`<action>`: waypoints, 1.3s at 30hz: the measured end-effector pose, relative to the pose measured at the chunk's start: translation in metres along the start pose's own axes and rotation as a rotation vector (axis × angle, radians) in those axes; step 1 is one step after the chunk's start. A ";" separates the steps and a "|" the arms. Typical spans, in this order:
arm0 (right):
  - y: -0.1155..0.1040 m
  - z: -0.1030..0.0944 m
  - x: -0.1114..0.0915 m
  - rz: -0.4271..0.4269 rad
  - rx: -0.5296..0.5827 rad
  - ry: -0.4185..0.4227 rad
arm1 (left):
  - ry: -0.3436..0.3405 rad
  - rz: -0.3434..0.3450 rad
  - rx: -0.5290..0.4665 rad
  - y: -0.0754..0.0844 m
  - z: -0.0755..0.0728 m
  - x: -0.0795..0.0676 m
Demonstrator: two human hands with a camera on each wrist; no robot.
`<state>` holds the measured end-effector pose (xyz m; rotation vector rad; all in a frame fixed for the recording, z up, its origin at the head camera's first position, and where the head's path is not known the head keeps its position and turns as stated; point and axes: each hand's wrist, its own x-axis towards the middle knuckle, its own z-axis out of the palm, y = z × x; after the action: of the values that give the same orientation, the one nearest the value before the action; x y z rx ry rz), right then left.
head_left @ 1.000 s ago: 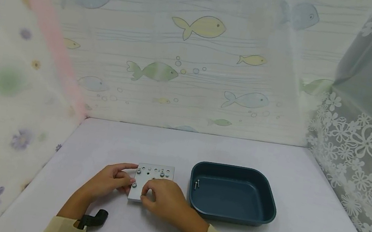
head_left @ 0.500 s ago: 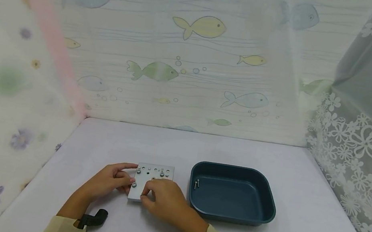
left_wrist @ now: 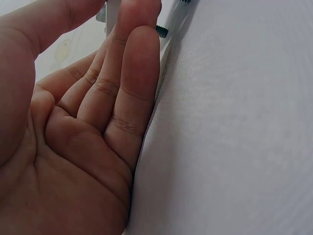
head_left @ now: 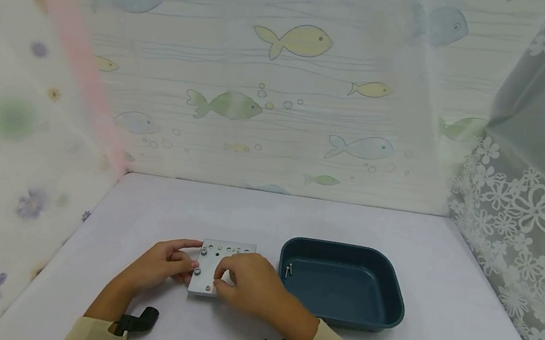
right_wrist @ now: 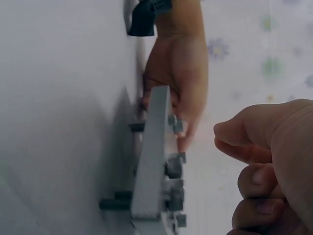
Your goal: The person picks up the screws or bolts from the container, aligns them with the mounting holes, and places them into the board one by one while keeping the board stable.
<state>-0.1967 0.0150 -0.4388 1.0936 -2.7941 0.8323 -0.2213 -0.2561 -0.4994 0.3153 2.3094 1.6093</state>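
My left hand [head_left: 164, 263] grips a silver metal plate [head_left: 204, 280] by its left edge, thumb on top and fingers along the side. Bolts stand in the plate, among them one small bolt [head_left: 208, 288] near its front edge. In the right wrist view, bolt heads [right_wrist: 173, 166] stick up from the plate's face, and dark threaded ends [right_wrist: 116, 203] poke out underneath. My right hand [head_left: 254, 286] is over the plate's right part, hiding some of it. Its fingers are loosely curled, and nothing shows between thumb and forefinger, which are apart from the bolts.
A dark blue tray [head_left: 345, 319] stands to the right of the plate, with small screws [head_left: 288, 269] lying at its left side. The white table [head_left: 181, 203] reaches back to a fish-print curtain [head_left: 282, 106]. Black cameras sit on both wrists.
My right hand has moved right and slightly back, away from the small front bolt, which has come into sight. The left hand and the plate stay in place.
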 end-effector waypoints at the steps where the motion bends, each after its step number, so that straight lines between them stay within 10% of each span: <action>1: 0.001 -0.003 0.000 -0.006 0.004 -0.001 | 0.002 -0.001 0.005 0.000 0.000 0.000; 39: 0.104 -0.090 -0.025 0.088 0.365 -0.196 | 0.016 -0.012 0.002 -0.001 0.003 0.001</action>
<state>-0.2584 0.1381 -0.4163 1.1571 -2.9418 1.3583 -0.2215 -0.2535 -0.5018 0.2899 2.3206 1.6093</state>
